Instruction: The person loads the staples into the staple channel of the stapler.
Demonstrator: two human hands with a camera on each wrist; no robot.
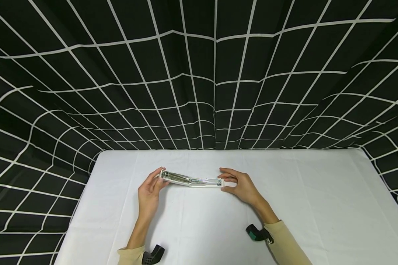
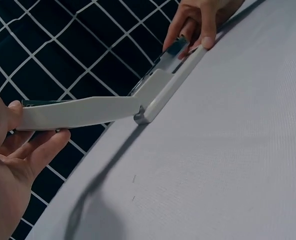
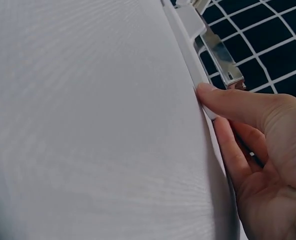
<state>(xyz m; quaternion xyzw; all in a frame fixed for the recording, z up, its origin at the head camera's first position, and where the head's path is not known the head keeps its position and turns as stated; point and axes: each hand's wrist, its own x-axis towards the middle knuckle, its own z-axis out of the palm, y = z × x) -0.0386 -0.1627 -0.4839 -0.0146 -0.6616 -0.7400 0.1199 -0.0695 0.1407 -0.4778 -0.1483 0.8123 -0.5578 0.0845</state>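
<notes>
A white stapler [image 1: 205, 186] lies hinged wide open on the white-covered table, its metal inner parts showing in the head view. My left hand [image 1: 148, 193] holds the end of its raised top arm [image 2: 83, 114], thumb above and fingers beneath in the left wrist view. That arm tilts up off the cloth toward the left. At the other end, my right hand [image 1: 244, 188] pinches the tip of the base [image 3: 188, 57] between thumb and fingers. The base rests on the table, and the metal staple channel [image 3: 222, 57] stands up from it.
White cloth covers the table [image 1: 318, 206]. Two tiny thin dark marks [image 2: 134, 178], perhaps staples, lie on it near the stapler. Black curtains [image 1: 199, 88] with a white grid hang behind and at the sides. Black wrist devices [image 1: 154, 254] sit at both sleeves.
</notes>
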